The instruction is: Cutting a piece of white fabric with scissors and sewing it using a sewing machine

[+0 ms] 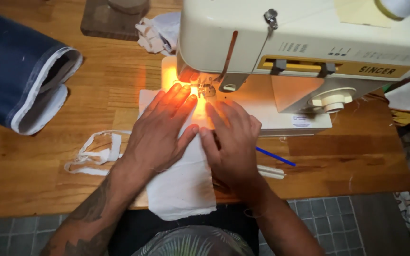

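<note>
White woven cloth point(181, 185) lies flat under both hands. Left hand point(160, 132) and right hand point(231, 142) press it open-palmed, no grip closed, at the cream sewing machine point(304, 42) on the wooden surface point(34, 166).

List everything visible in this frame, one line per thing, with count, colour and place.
sewing machine: one, cream, back right of table
white cloth: one, under both hands, at the needle
cloth strips: a loose tangle, white, left of the cloth
denim roll: one, dark blue with white lining, far left
blue pencil: one, right of the hands
wooden table: one, brown
left hand: flat on cloth
right hand: flat on cloth
</note>
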